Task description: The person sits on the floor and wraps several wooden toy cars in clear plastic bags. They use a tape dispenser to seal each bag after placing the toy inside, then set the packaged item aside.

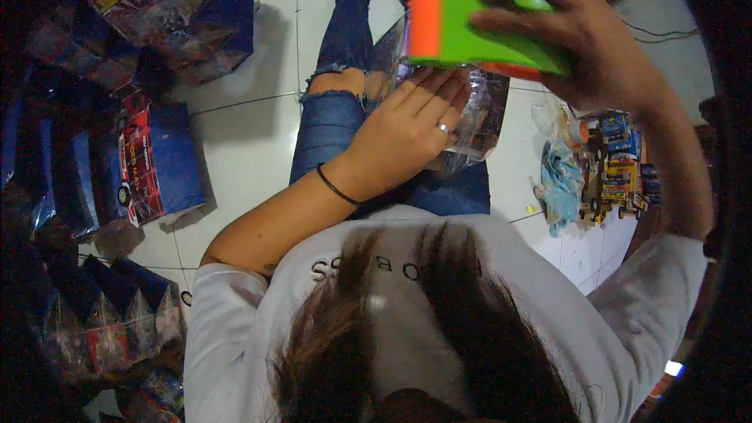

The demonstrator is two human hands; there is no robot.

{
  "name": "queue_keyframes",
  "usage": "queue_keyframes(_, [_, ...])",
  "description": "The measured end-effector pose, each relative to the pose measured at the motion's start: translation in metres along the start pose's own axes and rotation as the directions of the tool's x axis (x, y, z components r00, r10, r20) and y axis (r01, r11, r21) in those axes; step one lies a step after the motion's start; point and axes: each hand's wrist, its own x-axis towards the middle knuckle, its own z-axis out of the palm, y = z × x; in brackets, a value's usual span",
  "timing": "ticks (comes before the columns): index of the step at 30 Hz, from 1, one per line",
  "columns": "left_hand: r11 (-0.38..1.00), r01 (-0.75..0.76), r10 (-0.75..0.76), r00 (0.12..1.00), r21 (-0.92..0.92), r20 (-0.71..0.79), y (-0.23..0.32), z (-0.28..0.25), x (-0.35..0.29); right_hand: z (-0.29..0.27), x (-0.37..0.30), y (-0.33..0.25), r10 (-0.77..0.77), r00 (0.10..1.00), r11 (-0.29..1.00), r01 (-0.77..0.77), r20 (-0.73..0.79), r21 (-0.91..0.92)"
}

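My right hand [580, 35] is closed round a bright green and orange blocky object [501, 31], held up over the far end of a package on my lap. Motion smears the object, so its exact kind is unclear. The package [479, 121] is wrapped in clear, shiny plastic, and its contents are hard to make out. On top of it, just below the green and orange object, my left hand [415, 113] lies with its fingers stretched out. A ring and a dark wristband show on that hand and wrist.
Several blue boxes with clear plastic fronts [110, 317] stand at the left, near a blue box with a red printed side [168, 160]. Small toy vehicles [621, 176] are piled at the right beside a light-blue plastic bag [561, 180]. My legs stretch over white floor tiles [239, 137].
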Motion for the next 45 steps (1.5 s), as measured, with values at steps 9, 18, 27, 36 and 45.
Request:
queue_keyframes(9, [0.999, 0.019, -0.017, 1.0, -0.045, 0.026, -0.004, -0.004, -0.007, 0.104, -0.19, 0.016, 0.409, 0.91, 0.91, -0.402, -0.063, 0.101])
queue_keyframes(18, [0.999, 0.043, -0.043, 0.999, 0.014, -0.012, 0.007, -0.031, 0.011, 0.315, -0.204, 0.032, 0.596, 0.761, 0.724, -0.648, 0.256, 0.237])
queue_keyframes(27, [0.973, -0.155, 0.179, 0.033, -0.172, 0.983, 0.022, 0.039, 0.161, 0.451, -0.264, 0.0, 0.868, -0.241, -0.489, -0.273, 0.434, 0.828])
queue_keyframes(36, [0.547, 0.261, -0.605, 0.78, -0.795, -0.159, -0.08, -0.002, 0.087, 0.254, -0.074, 0.023, 0.9, 0.295, 0.242, 0.276, -0.322, 0.93])
queue_keyframes(45, [-0.499, 0.692, -0.608, 0.148, -0.521, 0.78, -0.08, 0.044, 0.007, 0.292, -0.002, 0.007, 0.551, 0.61, -0.822, 0.277, 0.57, 0.497])
